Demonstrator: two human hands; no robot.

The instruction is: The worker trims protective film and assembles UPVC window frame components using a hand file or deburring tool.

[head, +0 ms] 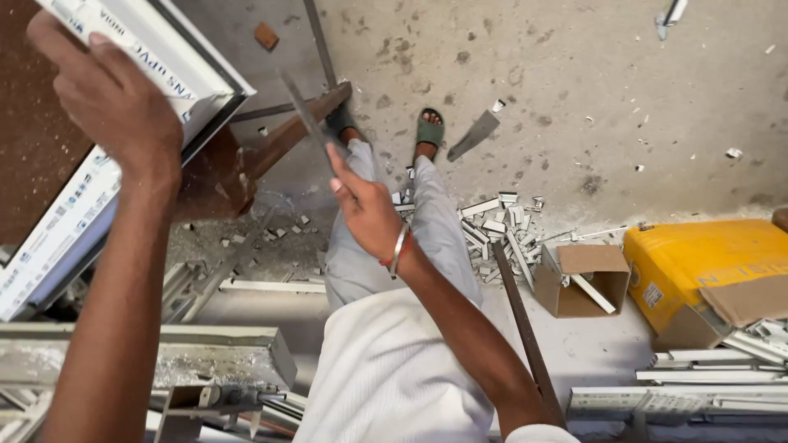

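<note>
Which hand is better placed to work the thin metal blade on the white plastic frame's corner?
Probably the right hand: it already grips the thin grey metal blade, whose tip points at the white plastic window frame. The left hand is clamped over that frame's corner, steadying it.

Stained concrete floor (574, 98); white offcuts (501, 230) scattered; brown table (33, 139).

The left hand (115, 98) grips a white plastic window profile (148, 49), smooth and glossy, partly covered in printed film; the right hand (365, 205) holds a thin strip of dull grey metal (304, 115); the floor (574, 98) is rough, stained concrete; a small box (583, 279) is matt brown cardboard; the trousers (435, 230) are soft pale cloth; a yellow carton (698, 262) looks slightly shiny.
</note>
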